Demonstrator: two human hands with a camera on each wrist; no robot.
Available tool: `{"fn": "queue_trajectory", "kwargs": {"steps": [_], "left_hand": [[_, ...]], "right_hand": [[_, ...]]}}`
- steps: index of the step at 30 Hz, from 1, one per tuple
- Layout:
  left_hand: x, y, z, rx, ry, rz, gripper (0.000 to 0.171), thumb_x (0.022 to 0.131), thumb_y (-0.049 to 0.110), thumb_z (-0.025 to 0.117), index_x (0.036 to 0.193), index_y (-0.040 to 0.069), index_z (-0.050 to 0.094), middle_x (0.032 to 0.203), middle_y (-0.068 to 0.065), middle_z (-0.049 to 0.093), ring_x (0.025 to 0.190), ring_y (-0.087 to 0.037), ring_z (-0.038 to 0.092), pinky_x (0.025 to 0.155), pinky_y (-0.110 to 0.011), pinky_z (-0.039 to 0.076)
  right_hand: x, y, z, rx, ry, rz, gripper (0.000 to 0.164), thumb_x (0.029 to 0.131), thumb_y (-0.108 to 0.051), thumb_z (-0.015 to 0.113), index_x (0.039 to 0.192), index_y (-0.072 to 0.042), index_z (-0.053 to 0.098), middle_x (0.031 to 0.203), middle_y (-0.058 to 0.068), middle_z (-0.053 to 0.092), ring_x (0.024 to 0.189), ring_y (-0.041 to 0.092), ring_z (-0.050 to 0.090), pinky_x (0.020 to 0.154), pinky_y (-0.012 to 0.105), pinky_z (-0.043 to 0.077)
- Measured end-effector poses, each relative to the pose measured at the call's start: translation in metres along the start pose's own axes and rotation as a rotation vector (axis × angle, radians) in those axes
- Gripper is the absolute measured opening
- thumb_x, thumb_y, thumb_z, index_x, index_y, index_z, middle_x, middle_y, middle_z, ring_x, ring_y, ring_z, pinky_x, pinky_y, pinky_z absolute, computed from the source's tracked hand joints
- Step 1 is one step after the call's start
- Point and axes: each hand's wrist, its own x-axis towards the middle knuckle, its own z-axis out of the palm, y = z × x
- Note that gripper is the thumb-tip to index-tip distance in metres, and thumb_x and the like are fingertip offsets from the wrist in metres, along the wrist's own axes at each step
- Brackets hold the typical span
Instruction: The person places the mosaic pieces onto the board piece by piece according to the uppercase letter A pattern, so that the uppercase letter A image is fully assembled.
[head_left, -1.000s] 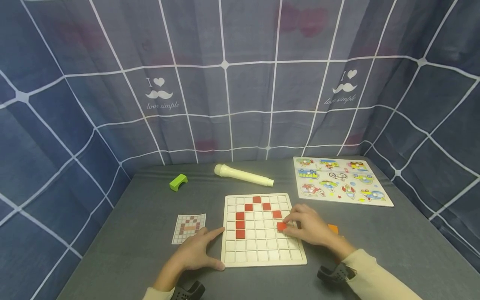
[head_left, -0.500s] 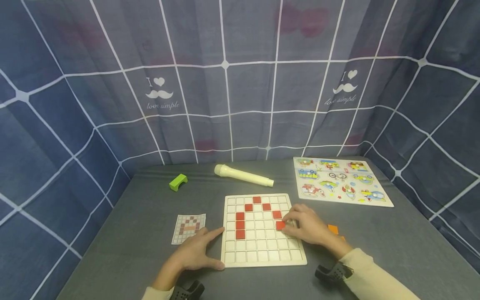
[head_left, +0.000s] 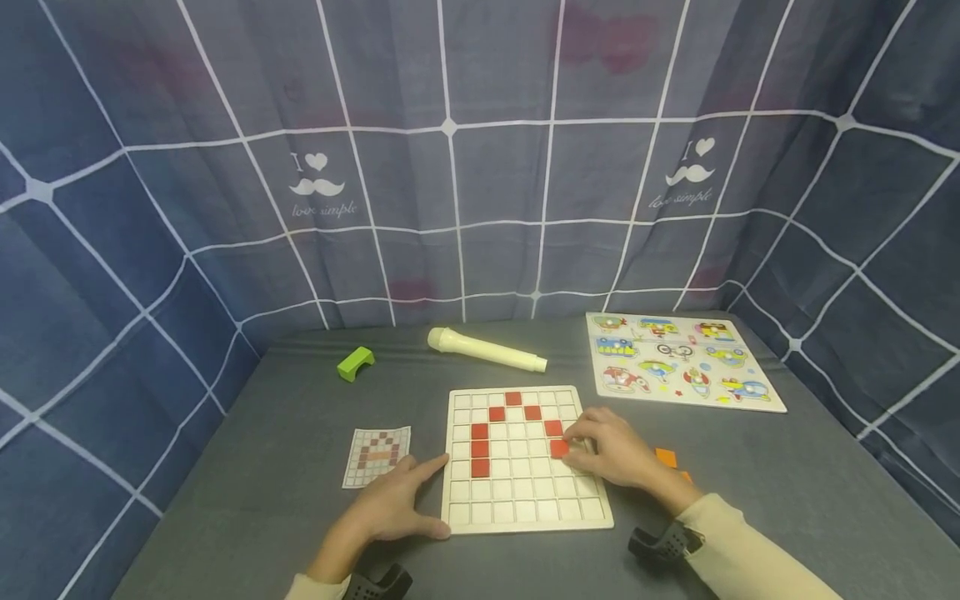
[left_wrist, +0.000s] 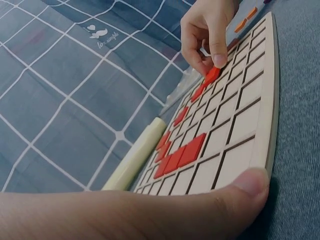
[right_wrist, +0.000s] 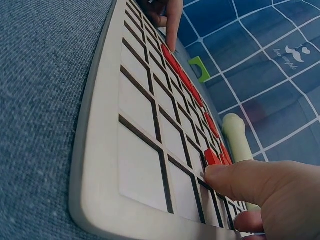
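Observation:
A cream grid board lies on the table with several red square tiles set in its cells in an arch. On its right side my right hand pinches one more red tile between thumb and fingers, just below the right-hand end of the arch. The left wrist view shows this tile slightly tilted under the fingertips. My left hand rests at the board's left edge, thumb and index finger spread straight along it. A small pattern card lies beside that hand, partly covered by it.
Orange tiles lie right of the board, partly behind my right forearm. A cream toy microphone and a green arch block sit behind the board. A picture puzzle board lies at the back right, before a checked curtain.
My right hand has shifted the pinched red tile slightly left and away from me, closer under the tile above it. The left hand stays at the board's edge.

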Motion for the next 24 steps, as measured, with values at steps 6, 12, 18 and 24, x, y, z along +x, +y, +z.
{"fn": "queue_trajectory", "kwargs": {"steps": [6,12,18,24], "left_hand": [[0.0011,0.0009,-0.0014,0.007,-0.01,0.009,0.1,0.059,0.048,0.09,0.145,0.015,0.05,0.099,-0.006,0.054,0.079,-0.018,0.047,0.068,-0.036,0.043],[0.0002,-0.0003,-0.0006,0.001,-0.001,0.018,0.1,0.059,0.049,0.089,0.145,0.015,0.05,0.099,-0.006,0.054,0.079,-0.017,0.046,0.067,-0.035,0.042],[-0.0004,-0.0003,-0.0011,-0.015,0.002,0.021,0.101,0.059,0.049,0.089,0.145,0.016,0.05,0.098,-0.006,0.054,0.078,-0.017,0.046,0.066,-0.034,0.041],[0.0002,-0.0008,-0.0005,-0.018,0.002,0.013,0.101,0.058,0.049,0.09,0.145,0.017,0.05,0.096,-0.005,0.053,0.077,-0.017,0.046,0.065,-0.033,0.039]], "right_hand": [[0.0005,0.0002,-0.0001,0.007,-0.013,0.011,0.02,0.078,-0.033,0.08,0.095,-0.024,0.076,0.091,-0.011,0.061,0.087,0.006,0.048,0.076,0.028,0.04],[0.0006,0.0006,0.0004,0.024,-0.022,0.026,0.02,0.079,-0.035,0.079,0.096,-0.024,0.076,0.092,-0.011,0.061,0.088,0.006,0.047,0.075,0.027,0.039],[0.001,-0.0003,0.0002,0.048,-0.018,0.033,0.021,0.08,-0.034,0.079,0.097,-0.024,0.076,0.093,-0.011,0.061,0.087,0.005,0.046,0.074,0.026,0.039],[0.0008,-0.0017,0.0001,0.033,-0.017,0.053,0.023,0.08,-0.034,0.079,0.098,-0.022,0.076,0.091,-0.01,0.061,0.086,0.006,0.048,0.075,0.027,0.041]]}}
